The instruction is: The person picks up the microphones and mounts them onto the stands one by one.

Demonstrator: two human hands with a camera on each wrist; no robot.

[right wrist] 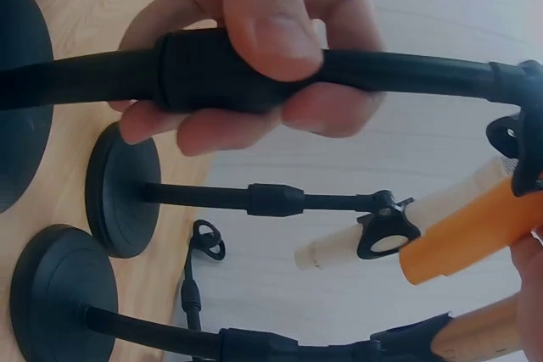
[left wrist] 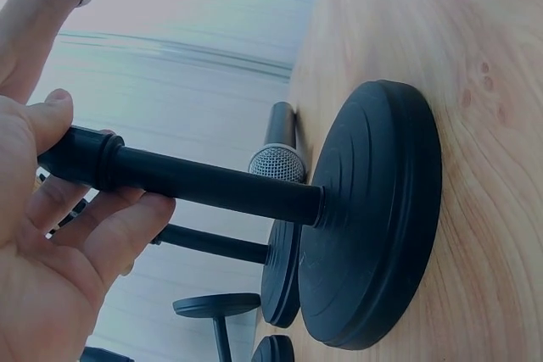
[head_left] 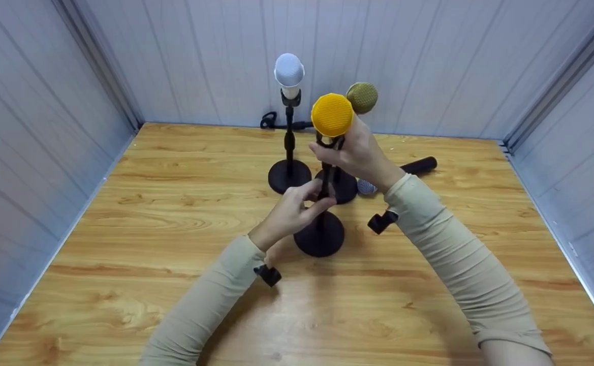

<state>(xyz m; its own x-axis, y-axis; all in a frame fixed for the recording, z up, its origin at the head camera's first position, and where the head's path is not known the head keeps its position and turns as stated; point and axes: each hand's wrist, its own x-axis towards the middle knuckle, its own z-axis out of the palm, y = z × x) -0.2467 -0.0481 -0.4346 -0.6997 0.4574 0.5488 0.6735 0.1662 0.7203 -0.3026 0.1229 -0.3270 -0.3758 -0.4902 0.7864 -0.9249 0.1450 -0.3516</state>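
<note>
My left hand [head_left: 292,207] grips the post of the front black microphone stand [head_left: 320,239], fingers and thumb at the collar partway up. In the left wrist view its round base [left wrist: 373,218] sits on the wooden table. My right hand [head_left: 360,152] holds the yellow-headed microphone [head_left: 332,116] at the top of that stand, beside the clip. Its orange body [right wrist: 475,231] shows in the right wrist view, next to the black clip [right wrist: 528,137], with only the edge of my right hand at the frame's side.
A white microphone [head_left: 289,71] stands in a stand behind, left. A gold-headed microphone [head_left: 362,97] is on another stand, partly behind my right hand. A black microphone [head_left: 419,165] with a silver head lies to the right. Another stand [head_left: 302,125] lies along the back wall.
</note>
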